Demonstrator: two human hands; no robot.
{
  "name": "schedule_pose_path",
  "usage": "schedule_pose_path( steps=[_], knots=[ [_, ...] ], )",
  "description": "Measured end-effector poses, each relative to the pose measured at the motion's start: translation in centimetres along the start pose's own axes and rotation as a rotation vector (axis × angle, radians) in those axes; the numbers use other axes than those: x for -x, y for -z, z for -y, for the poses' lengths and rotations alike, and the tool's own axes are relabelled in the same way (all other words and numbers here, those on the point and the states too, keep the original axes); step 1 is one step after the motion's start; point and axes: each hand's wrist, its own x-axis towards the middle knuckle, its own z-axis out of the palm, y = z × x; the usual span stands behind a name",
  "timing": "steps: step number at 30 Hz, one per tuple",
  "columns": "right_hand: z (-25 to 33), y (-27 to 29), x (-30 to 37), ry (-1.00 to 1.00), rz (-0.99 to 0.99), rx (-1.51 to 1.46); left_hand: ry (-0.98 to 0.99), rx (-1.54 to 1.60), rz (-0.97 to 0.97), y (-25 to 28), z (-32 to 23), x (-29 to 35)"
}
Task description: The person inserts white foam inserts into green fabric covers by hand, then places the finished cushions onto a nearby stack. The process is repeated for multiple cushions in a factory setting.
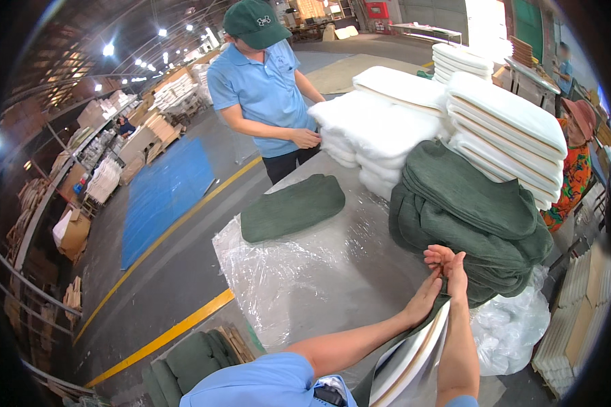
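Note:
My left hand (424,298) and my right hand (456,268) come together at the near side of a stack of dark green fabric covers (468,197). Between my forearms stands a white foam pad (414,363) with a brown line along its edge, partly wrapped in a green fabric cover (363,388). The left fingers close at the upper edge of this cover, largely hidden by the wrists. My right palm is turned inward, its fingers apart and loosely curved. A single green cover (293,207) lies flat on the plastic-wrapped table (305,292).
White fluffy pads (380,125) and stacked white foam pads (506,129) fill the table's far right. A co-worker in a blue shirt (265,88) stands across the table. A clear plastic bag (512,325) bulges at right; folded green covers (190,366) lie low at left.

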Motion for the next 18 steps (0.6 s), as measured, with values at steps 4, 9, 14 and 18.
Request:
schedule_pose_path(
  steps=[4,9,14,18],
  knots=[
    [-1.0,-0.6,2.2,0.02,-0.106,-0.033,-0.043,0.043,0.047,-0.5,-0.8,0.1],
    [-1.2,-0.5,3.6,0.045,-0.18,0.113,-0.116,0.054,0.048,-0.7,-1.4,0.0],
    [1.3,-0.5,3.3,-0.19,0.033,-0.118,0.043,-0.146,0.191,3.5,-2.2,-0.7],
    [2.8,1.7,1.2,-0.272,-0.031,-0.276,0.131,-0.046,0.186,2.2,-4.1,-0.9]
  ],
)
